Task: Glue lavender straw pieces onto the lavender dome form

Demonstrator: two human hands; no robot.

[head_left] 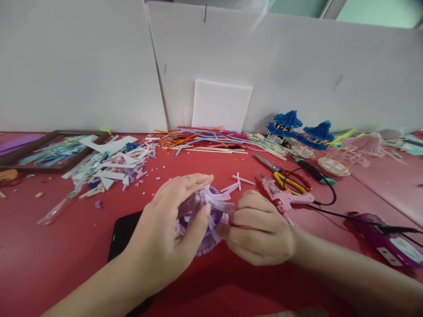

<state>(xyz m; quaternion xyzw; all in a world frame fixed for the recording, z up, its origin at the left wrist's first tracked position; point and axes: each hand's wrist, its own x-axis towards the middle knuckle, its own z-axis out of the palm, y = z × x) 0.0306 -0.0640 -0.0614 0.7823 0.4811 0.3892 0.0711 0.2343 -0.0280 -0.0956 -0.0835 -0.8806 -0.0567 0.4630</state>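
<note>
A small purple craft piece with lilac fringe strips [216,215] sits between my hands, over the front middle of the red table. My left hand [175,215] is closed around it from the left, thumb in front and fingers behind. Several pale lilac strips [223,204] stick out of its top toward the right. At its right side, my right hand [259,229] is closed with the fingertips pinched at a lilac strip near the lower edge. Part of the piece is hidden behind my left thumb and fingers.
A pink glue gun [286,198], scissors [267,164] and yellow-and-red pliers [294,180] lie to the right. A black phone [124,233] is under my left arm. Paper scraps [112,167] pile at left; coloured strips [205,138] lie behind. Blue-roofed models [286,123] stand at back right.
</note>
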